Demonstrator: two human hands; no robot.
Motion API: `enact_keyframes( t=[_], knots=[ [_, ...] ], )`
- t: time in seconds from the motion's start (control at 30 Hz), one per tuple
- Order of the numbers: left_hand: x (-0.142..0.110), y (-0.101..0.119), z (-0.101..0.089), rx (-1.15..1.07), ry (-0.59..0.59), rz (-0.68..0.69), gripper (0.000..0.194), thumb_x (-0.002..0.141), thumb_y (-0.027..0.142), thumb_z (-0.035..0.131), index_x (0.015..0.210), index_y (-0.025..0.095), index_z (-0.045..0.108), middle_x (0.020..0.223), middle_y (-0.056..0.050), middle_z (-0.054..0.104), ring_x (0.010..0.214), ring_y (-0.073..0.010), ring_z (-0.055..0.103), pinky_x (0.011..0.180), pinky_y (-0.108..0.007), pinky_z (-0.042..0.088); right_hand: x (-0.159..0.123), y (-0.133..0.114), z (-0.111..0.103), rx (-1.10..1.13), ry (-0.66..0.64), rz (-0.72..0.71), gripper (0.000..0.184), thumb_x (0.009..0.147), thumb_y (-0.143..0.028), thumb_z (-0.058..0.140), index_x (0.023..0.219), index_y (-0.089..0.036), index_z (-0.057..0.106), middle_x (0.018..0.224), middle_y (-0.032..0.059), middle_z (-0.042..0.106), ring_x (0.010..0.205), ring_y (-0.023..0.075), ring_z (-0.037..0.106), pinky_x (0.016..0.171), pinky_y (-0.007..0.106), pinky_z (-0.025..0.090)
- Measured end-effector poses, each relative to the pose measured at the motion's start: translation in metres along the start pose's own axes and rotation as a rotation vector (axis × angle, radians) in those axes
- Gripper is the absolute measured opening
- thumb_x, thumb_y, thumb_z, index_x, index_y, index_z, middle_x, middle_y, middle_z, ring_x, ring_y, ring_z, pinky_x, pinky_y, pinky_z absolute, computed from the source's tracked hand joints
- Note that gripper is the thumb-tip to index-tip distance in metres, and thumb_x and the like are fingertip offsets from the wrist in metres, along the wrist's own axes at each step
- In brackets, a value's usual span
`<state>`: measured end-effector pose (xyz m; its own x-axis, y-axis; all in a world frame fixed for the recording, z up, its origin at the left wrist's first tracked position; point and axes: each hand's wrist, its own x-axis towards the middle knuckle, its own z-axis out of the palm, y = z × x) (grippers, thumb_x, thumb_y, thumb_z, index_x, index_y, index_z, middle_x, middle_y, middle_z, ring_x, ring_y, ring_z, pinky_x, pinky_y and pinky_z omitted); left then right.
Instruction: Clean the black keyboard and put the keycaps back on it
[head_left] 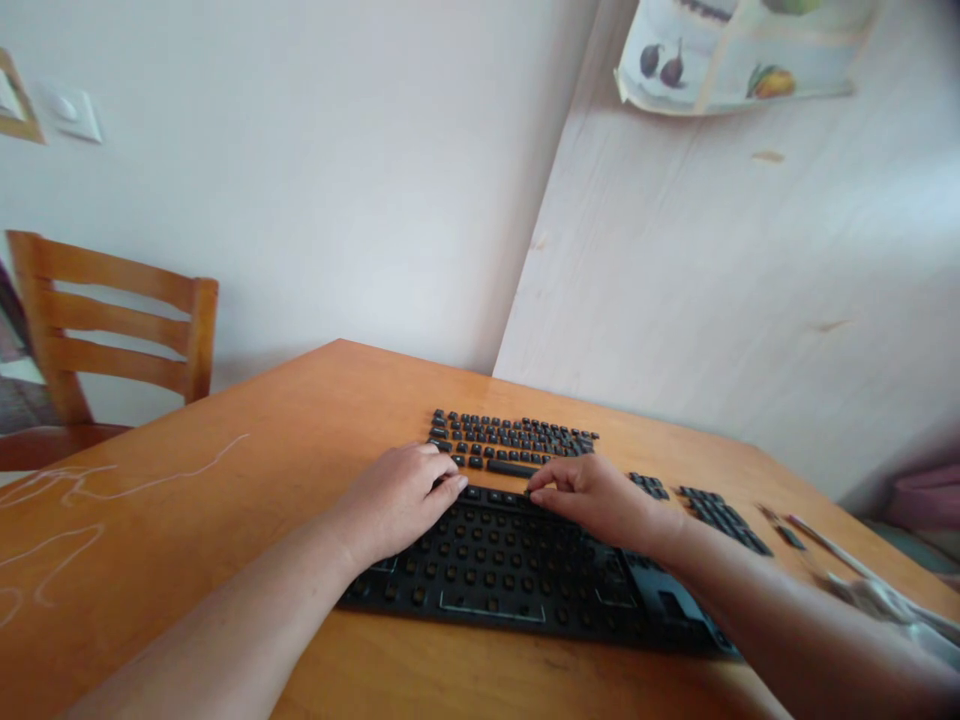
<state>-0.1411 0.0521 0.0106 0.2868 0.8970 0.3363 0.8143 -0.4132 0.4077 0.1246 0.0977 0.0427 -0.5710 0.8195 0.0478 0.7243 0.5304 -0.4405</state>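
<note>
A black keyboard (480,575) lies on the wooden table in front of me, most of its key sockets bare. Several keycaps (491,496) sit in its far row, between my hands. My left hand (409,495) is closed at the far left of the keyboard, fingers curled over the edge and thumb resting near the row. With thumb and forefinger pinched, my right hand (592,495) is on a small keycap (529,493) at the same row, mostly hidden by the fingertips. Behind the keyboard, loose black keycaps (517,437) are laid out in rows, with a long spacebar (511,468) nearest.
More keycap groups stand at the right, a small one (649,486) and a larger block (724,520). Beyond them lie a thin stick-like tool (832,550) and a blurred pale item. A white cord (150,487) trails over the table's left side, near a wooden chair (120,330).
</note>
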Motion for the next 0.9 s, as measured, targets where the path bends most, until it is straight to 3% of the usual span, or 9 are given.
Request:
enact_keyframes(
  t=[0.9],
  knots=[
    [-0.001, -0.003, 0.002, 0.0, 0.02, 0.014, 0.04, 0.093, 0.047, 0.04, 0.086, 0.023, 0.071, 0.085, -0.006, 0.065, 0.084, -0.0195, 0.06, 0.076, -0.03, 0.043, 0.0, -0.018, 0.008, -0.261, 0.019, -0.025, 0.019, 0.082, -0.029, 0.056, 0.088, -0.024, 0.074, 0.08, 0.0002, 0.072, 0.072, 0.0155, 0.062, 0.063, 0.025, 0.04]
  ],
)
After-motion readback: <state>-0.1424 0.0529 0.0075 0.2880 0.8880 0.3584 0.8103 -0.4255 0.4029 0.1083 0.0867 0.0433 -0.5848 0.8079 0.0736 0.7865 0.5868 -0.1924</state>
